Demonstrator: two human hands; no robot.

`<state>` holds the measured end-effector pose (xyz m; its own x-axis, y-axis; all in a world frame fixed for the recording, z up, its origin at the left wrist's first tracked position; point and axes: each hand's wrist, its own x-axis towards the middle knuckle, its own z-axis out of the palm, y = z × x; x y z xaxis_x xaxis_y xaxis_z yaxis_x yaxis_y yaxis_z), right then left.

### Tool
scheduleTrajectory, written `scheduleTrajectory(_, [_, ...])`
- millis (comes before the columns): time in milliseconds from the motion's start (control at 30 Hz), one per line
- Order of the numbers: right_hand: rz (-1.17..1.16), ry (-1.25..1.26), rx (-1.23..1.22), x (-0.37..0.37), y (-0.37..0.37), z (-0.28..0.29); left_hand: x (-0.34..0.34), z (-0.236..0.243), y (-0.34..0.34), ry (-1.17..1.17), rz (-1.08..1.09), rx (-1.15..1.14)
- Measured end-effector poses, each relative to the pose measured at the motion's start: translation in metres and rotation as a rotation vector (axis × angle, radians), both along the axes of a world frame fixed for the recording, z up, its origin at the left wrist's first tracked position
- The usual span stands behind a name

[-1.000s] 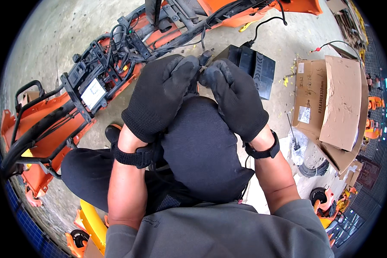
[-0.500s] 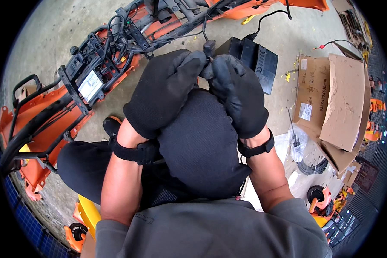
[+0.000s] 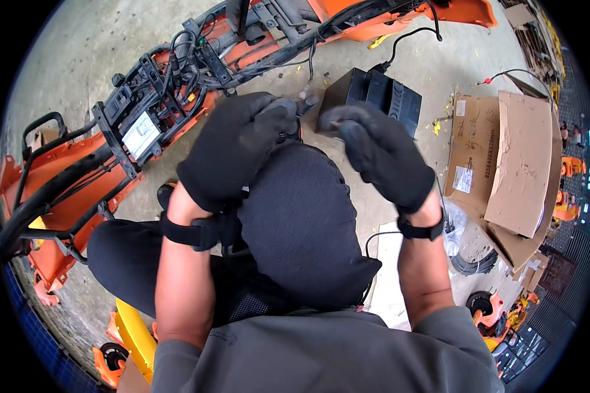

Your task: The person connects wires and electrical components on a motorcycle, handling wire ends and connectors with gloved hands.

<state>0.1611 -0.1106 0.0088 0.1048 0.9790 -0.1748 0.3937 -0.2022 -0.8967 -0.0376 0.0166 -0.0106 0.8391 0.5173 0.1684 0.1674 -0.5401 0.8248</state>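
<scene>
My left hand [image 3: 236,144], in a black glove, is closed on a small dark connector [image 3: 306,105] above a rounded navy cloth-covered form [image 3: 295,216]. My right hand [image 3: 380,150], also gloved, is apart from it on the right, its fingers curled and slightly blurred; what they hold, if anything, I cannot make out. Just beyond that hand stands a black box [image 3: 400,98] with a cable. Past my left hand lies an orange vehicle frame [image 3: 72,180] with black tubes, wiring and brackets.
Flattened cardboard boxes [image 3: 519,164] stand at the right, with a plastic bag [image 3: 453,229] and coiled cable [image 3: 472,263] beside them. Yellow [image 3: 130,334] and orange parts sit at the lower left. More orange machine parts [image 3: 570,170] appear along the right rim.
My hands have separated. The right one has moved to the right, away from the connector; the left has moved slightly left and down, still with fingers closed at the connector.
</scene>
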Motion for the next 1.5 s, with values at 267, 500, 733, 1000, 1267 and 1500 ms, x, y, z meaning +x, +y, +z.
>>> scheduleTrajectory(267, [0.318, -0.690, 0.531, 0.006, 0.036, 0.020, -0.004, -0.005, 0.019, -0.007, -0.133, 0.255])
scheduleTrajectory(500, [0.491, -0.960, 0.507, 0.002, 0.054, 0.012, -0.006, -0.011, 0.027, 0.072, -0.157, 0.327])
scheduleTrajectory(733, [0.554, -0.896, 0.552, 0.007, 0.068, 0.008, -0.008, -0.018, 0.040, -0.066, -0.145, 0.463])
scheduleTrajectory(1000, [0.305, -0.523, 0.753, 0.012, 0.077, 0.000, -0.009, -0.024, 0.040, -0.250, -0.038, 0.374])
scheduleTrajectory(1267, [0.022, -0.062, 0.706, -0.006, 0.078, -0.026, -0.003, -0.038, 0.027, -0.292, 0.096, 0.157])
scheduleTrajectory(1500, [-0.342, 0.262, 0.194, 0.003, 0.051, -0.011, 0.009, -0.002, 0.011, -0.251, 0.221, -0.085])
